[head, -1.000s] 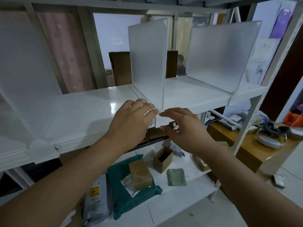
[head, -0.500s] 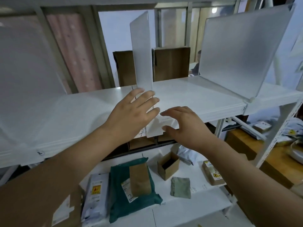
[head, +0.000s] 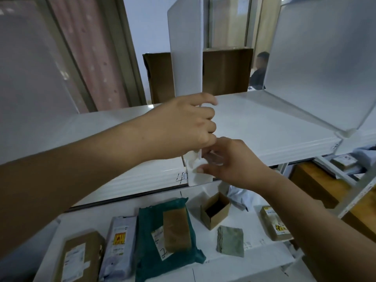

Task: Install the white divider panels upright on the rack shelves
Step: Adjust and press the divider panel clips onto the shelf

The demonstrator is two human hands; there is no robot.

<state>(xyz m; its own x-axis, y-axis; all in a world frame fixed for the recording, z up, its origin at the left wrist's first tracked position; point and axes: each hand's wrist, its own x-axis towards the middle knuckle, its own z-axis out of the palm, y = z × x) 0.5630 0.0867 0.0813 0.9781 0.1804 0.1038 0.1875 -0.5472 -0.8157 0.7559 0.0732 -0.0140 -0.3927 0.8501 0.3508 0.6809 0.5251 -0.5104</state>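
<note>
A white divider panel [head: 186,51] stands upright in the middle of the white shelf [head: 264,127], seen nearly edge-on. My left hand [head: 183,125] wraps its fingers around the panel's front edge near the bottom. My right hand [head: 227,161] pinches the white clip [head: 198,174] at the panel's foot, which hangs over the shelf's front lip. A second divider panel [head: 323,64] stands upright at the right end of the shelf. A third divider panel [head: 30,78] stands at the left.
On the lower shelf [head: 254,259] lie a teal mailer bag [head: 150,241], a brown packet [head: 176,228], a small open carton [head: 215,210], a grey pouch [head: 231,241] and several parcels. Brown cartons [head: 227,70] stand behind the rack. A person [head: 259,68] sits beyond it. A wooden table [head: 317,188] is at right.
My left hand went from lying flat on the shelf beside the panel's foot to curling around the panel's front edge. My right hand closed its fingertips onto the clip. The view moved closer.
</note>
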